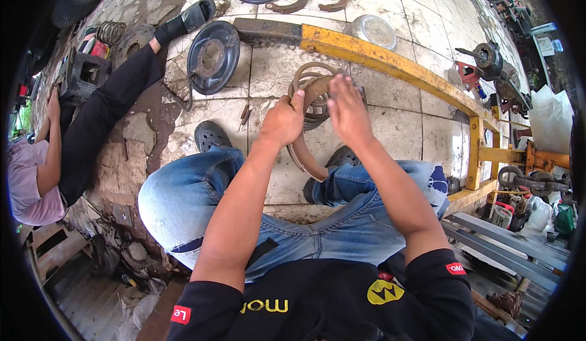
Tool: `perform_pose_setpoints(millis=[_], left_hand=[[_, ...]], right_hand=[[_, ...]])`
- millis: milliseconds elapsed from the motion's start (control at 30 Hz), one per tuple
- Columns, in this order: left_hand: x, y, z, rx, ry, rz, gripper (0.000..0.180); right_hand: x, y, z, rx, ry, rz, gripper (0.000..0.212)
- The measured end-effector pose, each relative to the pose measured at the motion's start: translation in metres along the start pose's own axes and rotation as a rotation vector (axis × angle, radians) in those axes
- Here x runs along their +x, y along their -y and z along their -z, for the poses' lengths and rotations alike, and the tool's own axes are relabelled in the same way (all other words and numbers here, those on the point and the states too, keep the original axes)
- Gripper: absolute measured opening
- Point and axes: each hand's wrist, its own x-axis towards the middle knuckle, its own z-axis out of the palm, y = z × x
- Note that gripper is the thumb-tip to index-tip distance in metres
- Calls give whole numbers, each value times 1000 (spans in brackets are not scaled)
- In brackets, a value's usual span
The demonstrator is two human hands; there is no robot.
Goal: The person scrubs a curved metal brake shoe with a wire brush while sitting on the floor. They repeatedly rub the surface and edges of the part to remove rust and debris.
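Observation:
My left hand (284, 120) is closed around the upper part of a curved brown brake shoe (307, 156), tilted so its lower end hangs between my knees. My right hand (351, 118) lies against the shoe's upper end with fingers stretched out and close together; whether anything is under its palm is hidden. Just behind the shoe, a rusty coil spring (314, 65) rests on the tiles, partly covered by both hands. Left of it lie small thin metal pieces (245, 114).
A yellow steel frame (390, 60) crosses beyond my hands and runs down the right. A black round backing plate (229, 54) leans at its left end. Farther off are two brake shoes (296, 2) and a round pale cover (372, 31). Another person (36, 176) sits at left.

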Motion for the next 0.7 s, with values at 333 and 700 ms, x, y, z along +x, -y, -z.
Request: perform_pose_setpoints(millis=[333, 700], left_hand=[[0, 1, 2, -9, 3, 16, 72], [0, 0, 1, 13, 5, 5, 72]], right_hand=[[0, 0, 4, 2, 20, 64, 46], [0, 5, 5, 10, -5, 20, 44]])
